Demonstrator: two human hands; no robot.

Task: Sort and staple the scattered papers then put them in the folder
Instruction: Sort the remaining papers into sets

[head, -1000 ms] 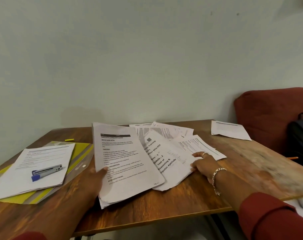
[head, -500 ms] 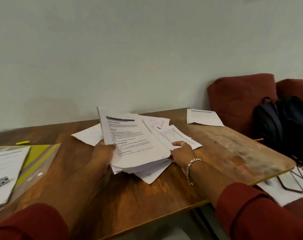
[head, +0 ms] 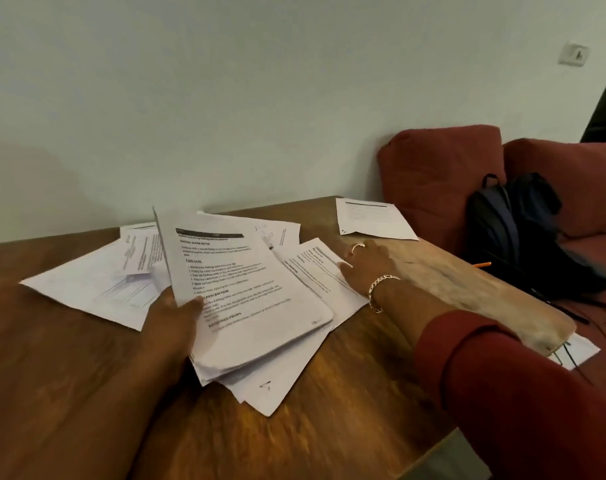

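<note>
Worktop (head: 329,427): folder gone from view, left. Gathered stack (head: 253,306) raised off spread, gripped by left hand (head: 171,323), thumb on top. Right hand (head: 367,268), fingers flat, now on right sheet (head: 315,271). Sorting underway; far-right sheet (head: 374,220) uncollected.

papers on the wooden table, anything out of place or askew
Yes. The white printed sheets lie fanned at mixed angles, unaligned. The gathered stack in the left hand has ragged, offset lower edges. One lone white sheet sits apart at the brown wooden table's far right corner.
</note>
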